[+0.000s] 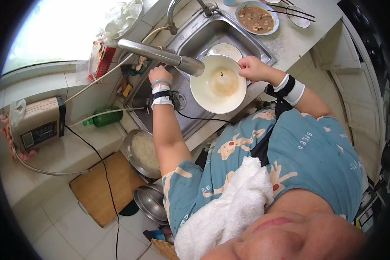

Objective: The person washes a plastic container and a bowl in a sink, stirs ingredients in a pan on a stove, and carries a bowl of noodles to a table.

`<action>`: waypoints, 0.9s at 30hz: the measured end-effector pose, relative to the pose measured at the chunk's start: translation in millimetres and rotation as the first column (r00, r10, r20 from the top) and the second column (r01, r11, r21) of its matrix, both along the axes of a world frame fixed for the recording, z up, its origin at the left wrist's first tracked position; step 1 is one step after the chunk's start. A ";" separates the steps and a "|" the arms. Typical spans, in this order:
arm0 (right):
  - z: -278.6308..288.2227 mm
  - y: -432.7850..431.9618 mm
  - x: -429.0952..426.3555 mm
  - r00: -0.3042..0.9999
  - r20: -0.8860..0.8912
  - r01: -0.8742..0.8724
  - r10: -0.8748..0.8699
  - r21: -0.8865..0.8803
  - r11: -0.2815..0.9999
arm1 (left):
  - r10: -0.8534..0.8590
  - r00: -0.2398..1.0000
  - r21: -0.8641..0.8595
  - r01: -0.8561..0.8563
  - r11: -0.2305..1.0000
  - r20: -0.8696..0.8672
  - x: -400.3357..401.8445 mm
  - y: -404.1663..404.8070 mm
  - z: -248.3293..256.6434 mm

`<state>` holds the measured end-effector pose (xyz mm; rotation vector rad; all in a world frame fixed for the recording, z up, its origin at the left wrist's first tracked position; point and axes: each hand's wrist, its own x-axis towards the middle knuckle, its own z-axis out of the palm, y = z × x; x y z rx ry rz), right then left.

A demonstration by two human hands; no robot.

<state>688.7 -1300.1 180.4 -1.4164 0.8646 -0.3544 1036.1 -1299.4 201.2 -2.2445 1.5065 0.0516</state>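
Note:
My right hand (255,69) grips the rim of a large white bowl (203,92) on its right side. A little cloudy liquid and a small dark bit lie in the bowl's bottom. It is held over the double stainless-steel sink (195,122), under the end of a thick metal tap spout (162,54). Behind it, a white plate (224,49) with residue sits in the far basin. My left hand (161,74) is at the sink's back edge, left of the spout, with fingers curled; whether it holds anything is hidden.
A plate of brown stew (256,19) and a glass bowl with chopsticks (298,18) stand on the right counter. To the left are a green bottle (107,117), a boxy appliance (40,122), a metal basin (144,151) and a wooden board (105,185). A cable (204,119) crosses the near basin.

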 end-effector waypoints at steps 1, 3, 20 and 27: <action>-1.7 -1.6 1.1 1.000 0.006 0.003 -0.003 -0.023 1.000 | -0.011 0.999 -0.088 0.007 0.996 -0.050 -1.4 10.7 -2.0; -9.7 -5.8 -0.5 1.000 0.017 -0.001 0.002 -0.043 0.999 | -0.132 0.991 -0.263 0.122 0.957 -0.021 -11.2 37.5 -2.0; -34.3 -40.7 27.8 0.980 0.131 0.195 -0.150 -0.477 0.857 | -0.472 -0.332 -0.166 -0.648 0.743 -0.817 -137.9 79.8 -9.3; -33.5 -22.8 18.3 0.982 0.105 0.190 -0.160 -0.444 0.876 | -0.158 0.219 -0.236 -0.398 0.887 -0.963 -128.8 87.1 -51.6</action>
